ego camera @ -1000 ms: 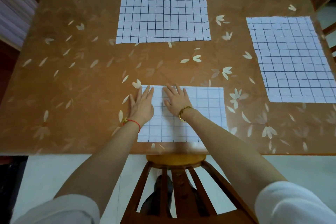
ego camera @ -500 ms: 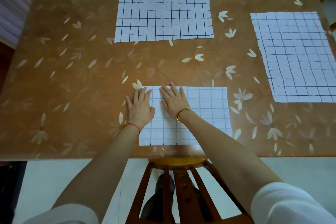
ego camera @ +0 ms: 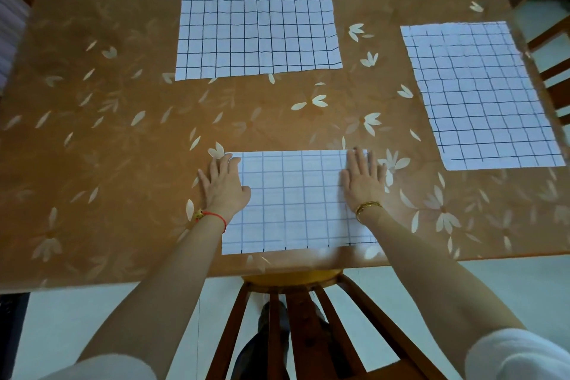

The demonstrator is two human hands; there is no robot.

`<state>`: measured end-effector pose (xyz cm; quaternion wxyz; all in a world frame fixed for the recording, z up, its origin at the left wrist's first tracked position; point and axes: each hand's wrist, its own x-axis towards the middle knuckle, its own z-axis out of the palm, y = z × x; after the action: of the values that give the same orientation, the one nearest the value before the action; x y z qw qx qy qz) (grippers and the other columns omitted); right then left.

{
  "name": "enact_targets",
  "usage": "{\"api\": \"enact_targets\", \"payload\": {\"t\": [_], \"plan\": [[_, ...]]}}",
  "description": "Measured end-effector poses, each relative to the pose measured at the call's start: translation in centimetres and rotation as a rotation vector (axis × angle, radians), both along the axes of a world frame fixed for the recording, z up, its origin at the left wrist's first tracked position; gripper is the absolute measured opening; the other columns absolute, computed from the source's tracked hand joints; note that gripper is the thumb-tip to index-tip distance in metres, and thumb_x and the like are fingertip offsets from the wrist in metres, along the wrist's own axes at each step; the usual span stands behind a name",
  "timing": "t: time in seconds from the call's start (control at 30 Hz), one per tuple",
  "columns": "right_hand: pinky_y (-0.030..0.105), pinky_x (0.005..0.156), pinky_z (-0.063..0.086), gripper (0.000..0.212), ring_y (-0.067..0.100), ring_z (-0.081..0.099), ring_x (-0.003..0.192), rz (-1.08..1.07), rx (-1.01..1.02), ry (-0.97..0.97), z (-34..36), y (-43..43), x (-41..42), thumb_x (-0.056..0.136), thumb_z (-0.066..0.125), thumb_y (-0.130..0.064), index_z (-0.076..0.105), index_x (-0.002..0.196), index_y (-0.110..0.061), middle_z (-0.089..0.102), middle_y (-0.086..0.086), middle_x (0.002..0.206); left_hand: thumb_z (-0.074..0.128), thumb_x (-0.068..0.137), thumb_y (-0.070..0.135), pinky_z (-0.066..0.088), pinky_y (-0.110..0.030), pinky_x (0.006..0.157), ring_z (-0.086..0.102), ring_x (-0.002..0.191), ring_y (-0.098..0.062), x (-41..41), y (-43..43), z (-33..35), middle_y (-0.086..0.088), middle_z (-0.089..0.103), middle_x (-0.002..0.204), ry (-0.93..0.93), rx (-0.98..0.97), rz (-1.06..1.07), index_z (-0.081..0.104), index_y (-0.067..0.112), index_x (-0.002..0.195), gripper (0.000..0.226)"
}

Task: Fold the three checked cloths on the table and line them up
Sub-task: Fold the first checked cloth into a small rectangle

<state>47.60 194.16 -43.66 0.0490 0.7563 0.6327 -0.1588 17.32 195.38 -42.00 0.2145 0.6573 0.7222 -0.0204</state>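
The nearest white cloth with a thin dark check (ego camera: 294, 203) lies flat near the desk's front edge, a shorter rectangle than the other two, its grid fainter. The left hand (ego camera: 223, 185) presses palm-down on its left end, fingers straight and together, partly overhanging onto the desk. The right hand (ego camera: 364, 179) lies flat on its right end in the same manner. Neither grips anything.

A second white checked cloth (ego camera: 259, 25) is spread open, creased, by the far edge. A third checked cloth (ego camera: 481, 95) lies open at the right, nearly reaching that side's edge.

The glossy brown desk with pale flower print (ego camera: 108, 163) is bare across its left half and in the band between the near and far cloths. A wooden chair back (ego camera: 293, 318) stands just below the front edge.
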Motion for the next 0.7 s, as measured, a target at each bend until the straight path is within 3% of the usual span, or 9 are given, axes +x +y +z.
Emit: {"api": "enact_targets", "payload": {"t": [0.27, 0.4, 0.43, 0.5, 0.57, 0.63, 0.7], "plan": [[0.052, 0.120, -0.001, 0.052, 0.032, -0.008, 0.149, -0.073, 0.007, -0.034, 0.8, 0.4, 2.9, 0.102, 0.019, -0.036, 0.020, 0.152, -0.023, 0.002, 0.000, 0.163, 0.053, 0.092, 0.019, 0.014, -0.058, 0.118, 0.025, 0.142, -0.031, 0.1, 1.7, 0.7, -0.008, 0.037, 0.148, 0.018, 0.073, 0.016, 0.041, 0.021, 0.140, 0.050], [0.050, 0.116, -0.012, 0.058, 0.035, -0.008, 0.149, -0.089, -0.003, -0.124, 1.5, 1.1, 1.1, 0.101, 0.027, -0.039, 0.015, 0.154, -0.018, -0.001, 0.006, 0.163, 0.053, 0.095, 0.022, 0.025, -0.050, 0.112, 0.036, 0.131, -0.032, -0.2, 3.0, 0.7, -0.013, 0.043, 0.140, 0.076, 0.101, -0.023, 0.042, 0.023, 0.142, 0.048], [0.051, 0.117, -0.010, 0.060, 0.036, -0.003, 0.149, -0.068, 0.017, -0.133, 1.7, 1.4, 0.3, 0.098, 0.034, -0.038, 0.018, 0.153, -0.018, 0.006, 0.009, 0.163, 0.054, 0.095, 0.022, 0.029, -0.048, 0.109, 0.039, 0.127, -0.031, -0.3, 3.3, 0.6, -0.012, 0.046, 0.134, 0.074, 0.109, -0.026, 0.046, 0.023, 0.139, 0.045], [0.055, 0.118, 0.014, 0.059, 0.040, 0.019, 0.143, 0.042, 0.077, -0.083, 2.0, 1.8, -1.4, 0.092, 0.050, -0.031, 0.033, 0.147, -0.019, 0.027, 0.013, 0.155, 0.058, 0.093, 0.021, 0.034, -0.045, 0.103, 0.041, 0.121, -0.030, -0.4, 3.9, 0.5, -0.009, 0.049, 0.126, 0.046, 0.116, -0.026, 0.050, 0.022, 0.133, 0.040], [0.050, 0.105, 0.037, 0.053, 0.036, 0.038, 0.130, 0.195, 0.129, 0.001, 2.1, 2.0, -3.2, 0.086, 0.058, -0.023, 0.045, 0.137, -0.019, 0.044, 0.011, 0.141, 0.061, 0.091, 0.020, 0.035, -0.044, 0.100, 0.042, 0.120, -0.030, -0.5, 4.4, 0.5, -0.009, 0.049, 0.124, 0.014, 0.110, -0.016, 0.052, 0.021, 0.128, 0.037], [0.042, 0.093, 0.044, 0.048, 0.032, 0.047, 0.115, 0.292, 0.160, 0.058, 2.1, 2.1, -5.0, 0.084, 0.061, -0.018, 0.053, 0.131, -0.020, 0.052, 0.009, 0.126, 0.064, 0.090, 0.019, 0.036, -0.043, 0.098, 0.041, 0.119, -0.029, -0.7, 4.9, 0.6, -0.009, 0.049, 0.124, 0.007, 0.107, -0.006, 0.053, 0.020, 0.123, 0.035], [0.039, 0.085, 0.042, 0.049, 0.030, 0.049, 0.107, 0.315, 0.149, 0.086, 2.0, 2.1, -6.3, 0.085, 0.058, -0.016, 0.053, 0.133, -0.020, 0.053, 0.008, 0.117, 0.066, 0.089, 0.020, 0.035, -0.042, 0.098, 0.041, 0.120, -0.029, -0.7, 5.4, 0.7, -0.009, 0.047, 0.125, 0.004, 0.097, 0.004, 0.054, 0.019, 0.119, 0.033]]}}
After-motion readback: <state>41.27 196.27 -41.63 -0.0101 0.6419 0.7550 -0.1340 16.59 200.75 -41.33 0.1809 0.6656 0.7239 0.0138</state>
